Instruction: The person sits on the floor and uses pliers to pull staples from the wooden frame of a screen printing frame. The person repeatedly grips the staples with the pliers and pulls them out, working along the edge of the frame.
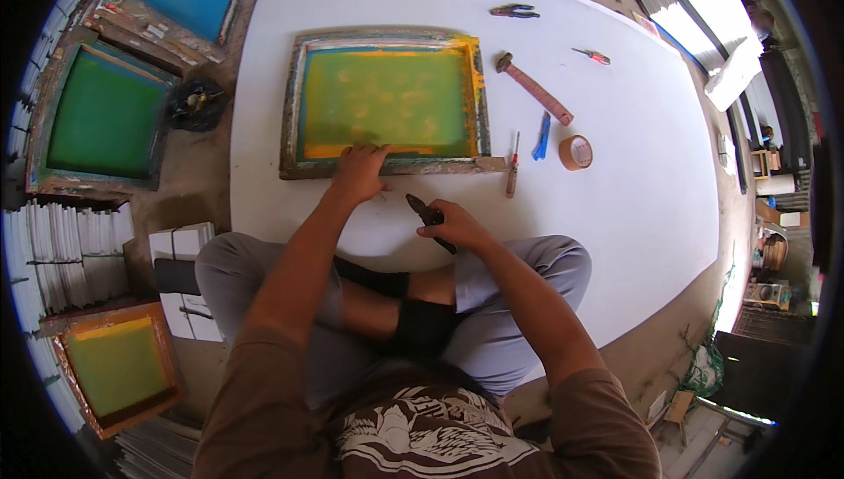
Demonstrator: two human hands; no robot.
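A screen-printing frame [479, 101] with a yellow-green mesh lies flat on the white sheet before me. My left hand [359, 173] grips its near wooden bar, fingers over the bar toward the mesh and thumb on the near side. Closed around dark-handled pliers [426, 212], my right hand [457, 224] sits just short of the frame's near edge, apart from it. The pliers' jaws point up and left, toward my left hand. To the right of the frame lie a hammer [538, 92], a screwdriver [512, 167] and a blue cutter knife [542, 136].
A tape roll [576, 152], a second pair of pliers [514, 10] and a small red-handled screwdriver [592, 56] lie farther right on the white sheet [651, 189]. More screen frames [107, 119] lean at the left, near a black bag [195, 103] and paper stacks [79, 250].
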